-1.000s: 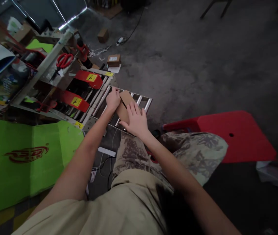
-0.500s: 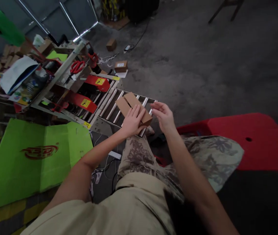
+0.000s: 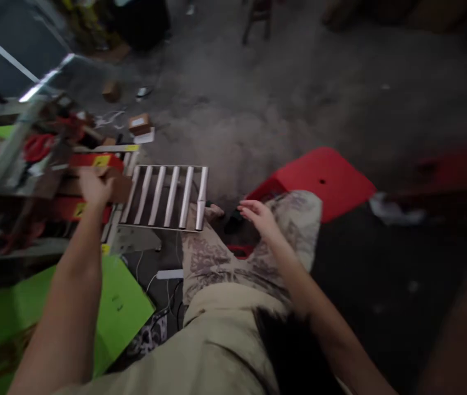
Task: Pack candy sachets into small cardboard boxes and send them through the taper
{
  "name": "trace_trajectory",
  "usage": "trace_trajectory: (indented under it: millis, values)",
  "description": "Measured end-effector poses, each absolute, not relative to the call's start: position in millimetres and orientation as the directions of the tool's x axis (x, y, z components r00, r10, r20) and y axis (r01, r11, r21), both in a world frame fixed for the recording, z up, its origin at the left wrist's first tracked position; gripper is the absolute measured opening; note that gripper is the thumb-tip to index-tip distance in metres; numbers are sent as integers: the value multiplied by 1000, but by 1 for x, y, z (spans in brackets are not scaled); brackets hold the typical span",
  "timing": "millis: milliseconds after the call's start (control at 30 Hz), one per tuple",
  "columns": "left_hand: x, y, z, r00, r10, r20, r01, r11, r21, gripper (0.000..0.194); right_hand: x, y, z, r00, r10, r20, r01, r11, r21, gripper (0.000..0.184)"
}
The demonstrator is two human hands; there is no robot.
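Note:
A brown cardboard box lies between the red side blocks of the carton sealing machine. My left hand is on the box, fingers over its top and thumb towards its near end. Motion blurs the hand and the box, and part of the box is hidden beneath the hand. My right hand hangs in the air above my right leg, fingers loosely bent and apart from the thumb, holding nothing. Between the hands is the roller conveyor, its metal rollers bare.
A red stool stands at my right leg. Green cardboard is at lower left. A white power strip with cables lies on the floor. Beyond the conveyor sits a small labelled box. Red scissors rest on the machine.
My left hand has moved the box left, off the rollers and in between the machine's red blocks. My right hand has stayed apart, now lower over my leg. The view has turned right.

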State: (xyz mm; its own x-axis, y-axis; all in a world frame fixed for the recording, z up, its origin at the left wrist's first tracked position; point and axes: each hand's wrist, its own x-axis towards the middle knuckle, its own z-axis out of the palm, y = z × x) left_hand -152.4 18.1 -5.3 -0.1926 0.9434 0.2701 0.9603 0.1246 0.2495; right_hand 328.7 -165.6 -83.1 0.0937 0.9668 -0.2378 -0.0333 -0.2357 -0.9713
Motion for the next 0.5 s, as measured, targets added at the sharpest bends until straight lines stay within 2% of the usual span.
trace_trajectory:
  millis: [67, 133, 200, 233, 367, 433, 500]
  values:
    - [-131, 10, -27, -200, 887, 416, 971, 123, 206, 85, 328, -178, -90, 130, 956, -264, -18, -264, -964, 31]
    - [-88, -17, -60, -66, 937, 343, 969, -21, 244, 89, 327, -187, -96, 170, 943, -287, -3, -291, -957, 26]
    - [-35, -58, -93, 77, 981, 179, 927, -136, 348, 95, 329, -196, -99, 191, 935, -298, 23, -308, -951, 23]
    - [-8, -80, -107, 97, 983, 154, 899, -153, 410, 96, 332, -200, -99, 198, 934, -298, 41, -311, -949, 22]
    - [79, -139, -134, 113, 973, 202, 778, -213, 591, 87, 371, -217, -77, 247, 932, -264, 142, -304, -942, 21]
    - [104, -150, -131, 146, 963, 228, 723, -261, 639, 81, 409, -233, -51, 344, 916, -205, 256, -302, -918, 22]
    - [118, -153, -124, 200, 950, 239, 672, -311, 673, 77, 453, -261, -17, 509, 857, -73, 485, -356, -799, 24]
